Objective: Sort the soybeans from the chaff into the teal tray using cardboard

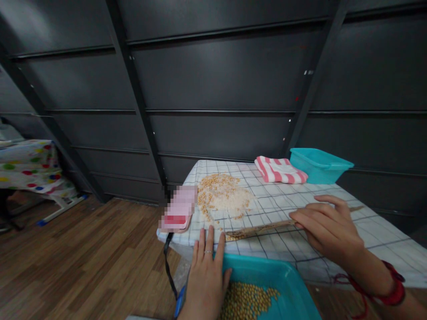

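My right hand (pixel 328 229) grips a long, thin brown wooden-looking stick (pixel 267 227), which lies slantwise low over the checked cloth. Its wider end reaches a few yellow beans (pixel 235 237) at the table's near edge. My left hand (pixel 205 280) has its fingers stretched out, its fingertips by the cloth edge, at the left side of a teal basin (pixel 267 261). Many yellow-brown beans (pixel 250 300) lie inside this basin; the hand covers part of it. Beyond the stick, yellow beans (pixel 213 181) are spread together with white, rice-like grains (pixel 235 198).
A pink phone-like object (pixel 182 204), partly pixelated, lies at the table's left edge, near a hanging dark strap (pixel 168 262). At the back right are a folded red-and-white striped towel (pixel 280 170) and a second teal basin (pixel 318 166). A dark panelled wall (pixel 220 80) stands behind.
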Demonstrator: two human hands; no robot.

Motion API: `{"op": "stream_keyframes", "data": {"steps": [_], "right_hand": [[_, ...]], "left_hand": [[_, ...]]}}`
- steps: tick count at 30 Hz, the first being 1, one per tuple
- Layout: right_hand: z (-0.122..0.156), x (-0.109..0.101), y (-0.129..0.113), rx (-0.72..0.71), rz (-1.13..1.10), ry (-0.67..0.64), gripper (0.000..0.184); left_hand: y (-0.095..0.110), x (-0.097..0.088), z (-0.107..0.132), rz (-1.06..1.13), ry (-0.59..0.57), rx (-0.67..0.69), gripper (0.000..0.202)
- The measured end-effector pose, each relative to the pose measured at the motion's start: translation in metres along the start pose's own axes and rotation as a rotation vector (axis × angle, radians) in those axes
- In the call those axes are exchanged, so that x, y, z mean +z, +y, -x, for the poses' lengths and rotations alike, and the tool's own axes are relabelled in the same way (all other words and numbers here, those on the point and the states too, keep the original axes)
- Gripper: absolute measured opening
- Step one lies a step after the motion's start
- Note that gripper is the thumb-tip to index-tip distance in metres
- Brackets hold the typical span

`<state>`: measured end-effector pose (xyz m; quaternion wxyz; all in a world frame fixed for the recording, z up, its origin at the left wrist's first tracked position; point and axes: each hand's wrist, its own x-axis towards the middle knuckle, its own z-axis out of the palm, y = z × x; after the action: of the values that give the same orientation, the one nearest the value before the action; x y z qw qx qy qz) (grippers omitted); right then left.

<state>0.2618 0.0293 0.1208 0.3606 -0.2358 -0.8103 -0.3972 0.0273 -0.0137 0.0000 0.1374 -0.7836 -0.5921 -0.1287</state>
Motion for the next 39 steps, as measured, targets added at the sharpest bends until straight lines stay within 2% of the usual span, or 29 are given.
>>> {"op": "stream_keyframes", "data": {"steps": [6, 14, 24, 32, 39], "right_hand": [[0.005, -0.008, 0.001, 0.003, -0.011, -0.042, 0.015], [0.007, -0.01, 0.005, 0.015, 0.023, 0.006, 0.014], [0.008, -0.013, 0.0, 0.045, 0.016, -0.083, 0.019], [0.009, -0.014, -0.004, 0.057, -0.017, -0.097, 0.015], [0.007, -0.02, -0.008, 0.09, -0.065, -0.135, 0.02]], "left_hand": [[0.001, 0.002, 0.0, 0.006, 0.02, -0.007, 0.061], [0.001, -0.002, -0.001, -0.027, 0.029, 0.015, 0.061], [0.001, 0.0, -0.002, -0.057, 0.089, 0.032, 0.06], [0.0, 0.001, -0.001, -0.028, 0.074, 0.023, 0.06], [0.0, 0.001, -0.002, -0.001, 0.045, 0.015, 0.061]]}}
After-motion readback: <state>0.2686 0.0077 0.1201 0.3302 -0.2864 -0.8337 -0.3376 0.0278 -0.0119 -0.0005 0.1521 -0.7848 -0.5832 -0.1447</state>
